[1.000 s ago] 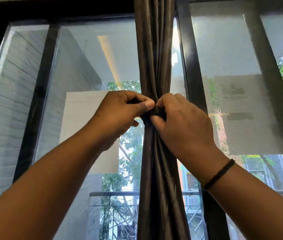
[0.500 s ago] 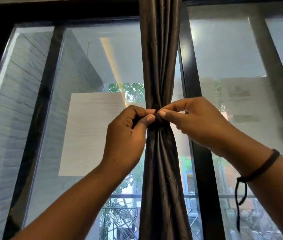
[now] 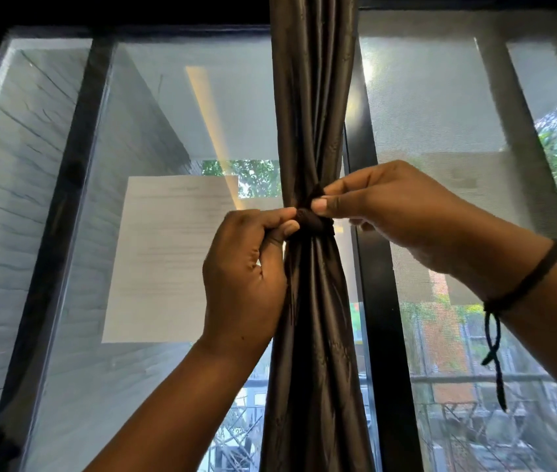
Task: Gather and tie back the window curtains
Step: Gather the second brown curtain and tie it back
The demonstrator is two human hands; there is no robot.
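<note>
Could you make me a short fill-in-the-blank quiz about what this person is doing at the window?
1. The dark curtain is gathered into one bunch and cinched by a dark ____.
2. A string bracelet hangs from the wrist of the ____ hand.
3. The left hand and right hand both pinch the tie with thumb and ____.
4. A white sheet of ____ shows on the glass to the left of the curtain.

Missing words: tie; right; fingers; paper

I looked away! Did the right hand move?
Yes. The right hand swung out right of the curtain, across the black frame, fingertips pinching the tie.
</note>
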